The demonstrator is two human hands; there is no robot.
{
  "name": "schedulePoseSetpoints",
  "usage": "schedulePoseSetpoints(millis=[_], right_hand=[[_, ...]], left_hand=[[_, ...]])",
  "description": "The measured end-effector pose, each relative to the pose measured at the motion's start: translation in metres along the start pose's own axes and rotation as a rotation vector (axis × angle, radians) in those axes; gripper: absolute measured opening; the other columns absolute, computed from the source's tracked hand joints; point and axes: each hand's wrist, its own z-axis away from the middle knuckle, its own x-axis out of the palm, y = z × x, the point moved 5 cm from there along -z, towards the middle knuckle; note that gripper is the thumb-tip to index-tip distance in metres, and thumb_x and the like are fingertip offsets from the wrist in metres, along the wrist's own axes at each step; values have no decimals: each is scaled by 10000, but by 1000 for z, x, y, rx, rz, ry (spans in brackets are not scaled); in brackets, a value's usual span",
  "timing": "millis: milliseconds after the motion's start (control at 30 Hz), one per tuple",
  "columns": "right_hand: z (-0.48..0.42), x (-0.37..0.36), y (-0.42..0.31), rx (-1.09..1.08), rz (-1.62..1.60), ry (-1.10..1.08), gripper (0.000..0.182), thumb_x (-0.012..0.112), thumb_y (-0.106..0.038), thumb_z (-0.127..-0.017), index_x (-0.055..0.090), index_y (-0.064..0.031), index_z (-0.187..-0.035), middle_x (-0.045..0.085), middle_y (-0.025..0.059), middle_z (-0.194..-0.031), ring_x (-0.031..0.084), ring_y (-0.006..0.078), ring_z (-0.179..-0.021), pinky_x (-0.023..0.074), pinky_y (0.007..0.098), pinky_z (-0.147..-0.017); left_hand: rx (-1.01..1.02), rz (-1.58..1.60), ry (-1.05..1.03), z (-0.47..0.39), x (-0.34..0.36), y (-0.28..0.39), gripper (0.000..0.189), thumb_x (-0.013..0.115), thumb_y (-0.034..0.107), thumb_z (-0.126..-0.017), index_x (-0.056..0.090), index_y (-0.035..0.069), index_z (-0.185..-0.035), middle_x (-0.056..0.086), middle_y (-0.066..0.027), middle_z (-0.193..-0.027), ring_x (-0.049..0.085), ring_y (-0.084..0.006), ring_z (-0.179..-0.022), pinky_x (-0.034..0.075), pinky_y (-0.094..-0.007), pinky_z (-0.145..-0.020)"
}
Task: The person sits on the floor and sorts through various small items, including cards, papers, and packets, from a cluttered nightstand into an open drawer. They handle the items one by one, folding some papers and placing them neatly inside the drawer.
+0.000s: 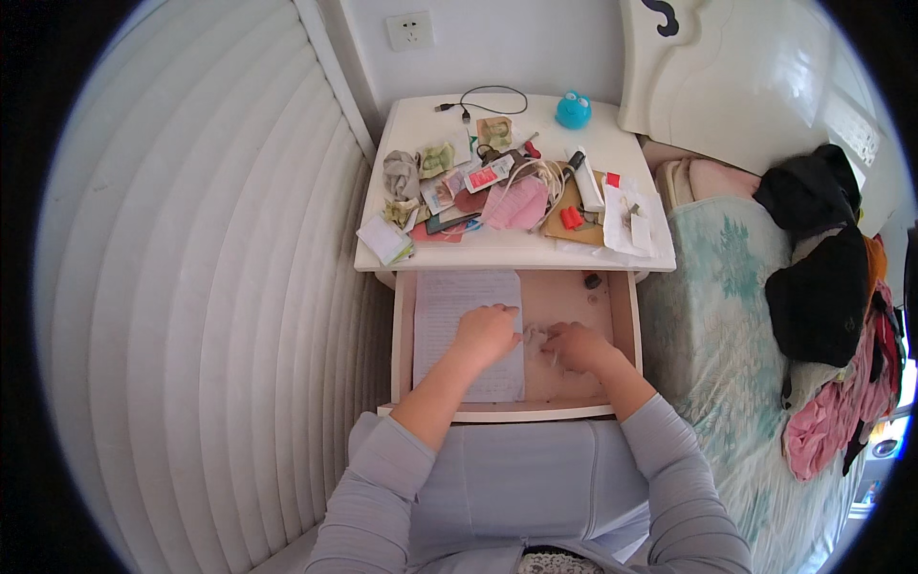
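Observation:
In front of me a pale wooden drawer [509, 414] is pulled out of a white nightstand [502, 257]. A sheet of paper bearing writing [470, 294] lies flat along its left side. My left hand [490, 333] is over the right part of that sheet, its thumb and forefinger apart with nothing seen between them. My right hand [579, 347] reaches down into the drawer's right half. Its fingertips are at a crumpled whitish scrap [534, 334]; blur hides whether they grip it. A small dark object [592, 280] sits in the drawer's far right corner.
Banknotes [437, 159], a pink pouch-like item [515, 204], cards [386, 240], a white tube [587, 185] and a cable [495, 87] clutter the nightstand top, beside a blue frog-like figure [574, 110]. Ribbed white panelling [215, 287] borders the left; a bed [724, 323] with clothes borders the right.

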Motion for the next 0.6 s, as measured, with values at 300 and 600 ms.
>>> schedulePoseSetpoints(millis=[300, 600], right_hand=[[19, -58, 5, -75, -444, 245, 292, 657, -34, -679, 620, -48, -969, 623, 145, -926, 593, 315, -890, 481, 381, -778], [41, -86, 25, -44, -438, 531, 217, 614, 21, -680, 614, -35, -890, 614, 141, -832, 604, 326, -789, 489, 364, -702]], left_hand=[[-6, 96, 80, 5, -14, 2, 429, 618, 295, -820, 562, 79, -1186, 615, -137, -1100, 599, -312, -978, 490, -418, -815], [77, 164, 160, 17, -29, 20, 385, 618, 267, -814, 579, 84, -1151, 630, -119, -1059, 603, -306, -946, 493, -408, -783]])
